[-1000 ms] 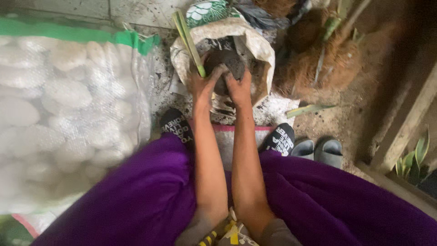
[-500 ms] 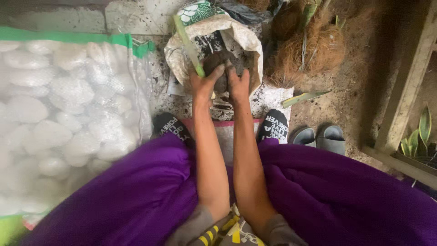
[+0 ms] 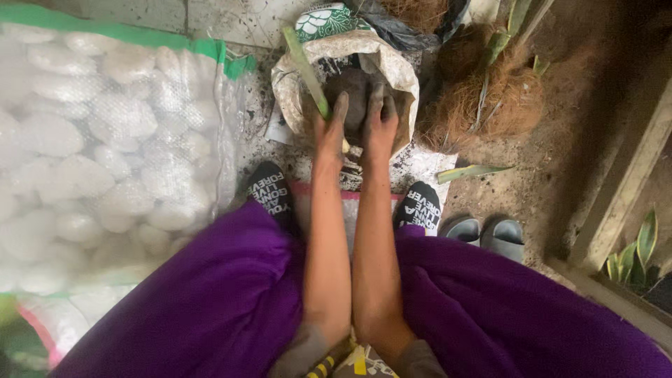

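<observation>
Seated person, both arms stretched forward between the knees into an open pale sack point(image 3: 392, 63) standing on the dirty floor. Left hand point(image 3: 327, 133) and right hand point(image 3: 380, 126), both soil-smeared, press with fingers spread against a dark clump of soil point(image 3: 355, 94) inside the sack mouth; each grip is loose and wide, cupping the clump rather than closed on it. A green leaf stalk point(image 3: 306, 66) rises beside the left hand, touching it. Step in hand, by the look: gathering or packing soil. Lifting it would call for both palms closing under the clump together.
</observation>
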The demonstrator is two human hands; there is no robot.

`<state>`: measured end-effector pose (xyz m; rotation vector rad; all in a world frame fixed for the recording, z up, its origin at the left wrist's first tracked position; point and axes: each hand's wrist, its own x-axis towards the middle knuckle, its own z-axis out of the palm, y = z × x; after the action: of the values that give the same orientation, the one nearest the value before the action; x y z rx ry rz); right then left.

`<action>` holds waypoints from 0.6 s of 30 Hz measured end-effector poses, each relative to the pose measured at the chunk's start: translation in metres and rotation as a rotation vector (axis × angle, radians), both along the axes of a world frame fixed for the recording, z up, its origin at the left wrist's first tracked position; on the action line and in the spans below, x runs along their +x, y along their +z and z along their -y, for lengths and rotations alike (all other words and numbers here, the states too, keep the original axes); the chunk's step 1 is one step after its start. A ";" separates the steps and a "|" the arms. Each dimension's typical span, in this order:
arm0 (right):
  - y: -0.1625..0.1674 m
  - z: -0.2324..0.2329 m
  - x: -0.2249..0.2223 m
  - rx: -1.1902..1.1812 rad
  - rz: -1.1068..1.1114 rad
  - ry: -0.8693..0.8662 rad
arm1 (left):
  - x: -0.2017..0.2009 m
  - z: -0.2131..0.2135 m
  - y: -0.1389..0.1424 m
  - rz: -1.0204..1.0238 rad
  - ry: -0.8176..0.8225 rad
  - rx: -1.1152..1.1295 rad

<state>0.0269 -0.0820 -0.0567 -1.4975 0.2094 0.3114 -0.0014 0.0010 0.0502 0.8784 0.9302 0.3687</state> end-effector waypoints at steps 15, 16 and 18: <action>0.001 0.006 0.003 -0.299 0.395 0.046 | -0.007 -0.013 -0.008 0.100 -0.252 0.134; 0.001 0.004 0.004 -0.273 0.391 0.008 | -0.006 -0.012 -0.009 0.147 -0.234 0.146; -0.003 0.001 0.005 -0.191 0.281 -0.049 | -0.006 -0.008 -0.009 0.232 -0.199 0.158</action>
<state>0.0314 -0.0832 -0.0593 -1.7025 0.0519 0.0397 -0.0070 0.0090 0.0414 1.0394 0.5996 0.3673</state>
